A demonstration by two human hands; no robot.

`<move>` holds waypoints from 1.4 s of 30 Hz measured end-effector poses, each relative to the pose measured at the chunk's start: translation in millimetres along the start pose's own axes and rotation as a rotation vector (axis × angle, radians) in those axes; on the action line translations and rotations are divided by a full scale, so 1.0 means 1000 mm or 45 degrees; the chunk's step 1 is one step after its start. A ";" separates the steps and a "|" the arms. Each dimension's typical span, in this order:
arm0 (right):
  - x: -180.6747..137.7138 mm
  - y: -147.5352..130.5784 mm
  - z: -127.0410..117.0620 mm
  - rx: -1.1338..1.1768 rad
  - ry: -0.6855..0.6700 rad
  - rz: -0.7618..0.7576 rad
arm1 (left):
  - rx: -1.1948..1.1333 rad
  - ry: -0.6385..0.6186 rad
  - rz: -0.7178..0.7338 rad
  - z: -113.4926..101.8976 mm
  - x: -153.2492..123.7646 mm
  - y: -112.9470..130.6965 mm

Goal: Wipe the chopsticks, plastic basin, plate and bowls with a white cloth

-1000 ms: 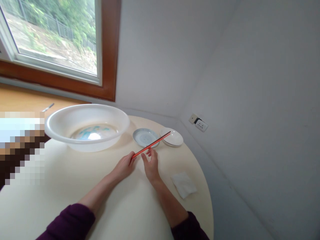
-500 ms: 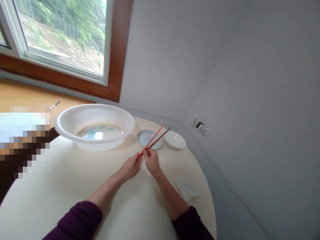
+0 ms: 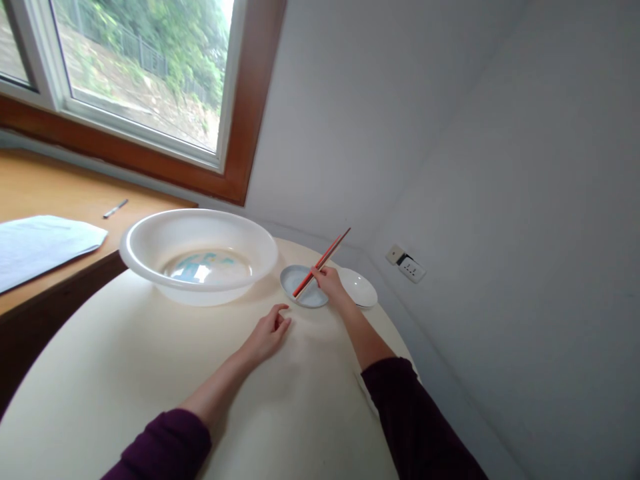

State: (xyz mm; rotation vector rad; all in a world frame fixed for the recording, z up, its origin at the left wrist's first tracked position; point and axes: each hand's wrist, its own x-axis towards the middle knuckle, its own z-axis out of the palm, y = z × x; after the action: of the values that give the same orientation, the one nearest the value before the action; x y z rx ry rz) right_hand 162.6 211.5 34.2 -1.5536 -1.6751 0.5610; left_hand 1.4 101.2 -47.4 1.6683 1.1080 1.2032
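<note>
My right hand grips a bundle of chopsticks, red, dark and pale, and holds them slanted over a light blue-grey plate. Their lower ends are above or at the plate's near part; I cannot tell whether they touch it. My left hand holds nothing, its fingers loosely curved and apart, just short of that plate. To the right, partly behind my right hand, is a white dish.
A large translucent white basin with water stands on the round table, left of the plates. Papers and a pen lie on a wooden desk. A white tissue is mostly under my right forearm.
The chopsticks have left my left hand and moved forward and right in my right hand, over the blue-grey plate. My left hand has opened. The view has shifted slightly.
</note>
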 end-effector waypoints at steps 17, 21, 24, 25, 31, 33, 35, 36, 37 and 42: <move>0.049 0.027 0.028 -0.644 -0.140 0.234 | -0.030 0.031 -0.010 -0.002 0.001 0.000; 0.042 0.027 0.033 -0.656 -0.161 0.254 | -0.048 0.027 -0.005 -0.001 0.001 -0.001; 0.038 0.025 0.035 -0.670 -0.183 0.271 | -0.050 0.020 -0.012 -0.002 0.001 -0.001; 0.038 0.025 0.036 -0.676 -0.190 0.278 | -0.049 0.021 -0.013 -0.002 0.001 -0.001; 0.039 0.028 0.040 -0.675 -0.208 0.283 | -0.049 0.014 -0.013 -0.002 0.001 0.000; 0.040 0.031 0.040 -0.673 -0.206 0.274 | -0.054 0.013 -0.016 -0.002 0.001 -0.001; 0.039 0.032 0.039 -0.673 -0.202 0.268 | -0.060 0.017 -0.016 -0.001 0.002 -0.002; 0.039 0.033 0.039 -0.674 -0.198 0.266 | -0.063 0.021 -0.014 -0.001 0.002 -0.002; 0.039 0.034 0.039 -0.675 -0.193 0.265 | -0.066 0.023 -0.012 -0.001 0.002 -0.002; 0.038 0.037 0.036 -0.669 -0.174 0.268 | -0.066 0.011 -0.019 -0.001 0.002 -0.003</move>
State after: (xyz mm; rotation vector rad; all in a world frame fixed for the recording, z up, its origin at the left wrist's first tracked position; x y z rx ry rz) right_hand 159.4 260.6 -6.8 -2.1252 -1.8723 0.3505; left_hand 0.0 104.0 -49.3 1.6142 1.0834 1.2206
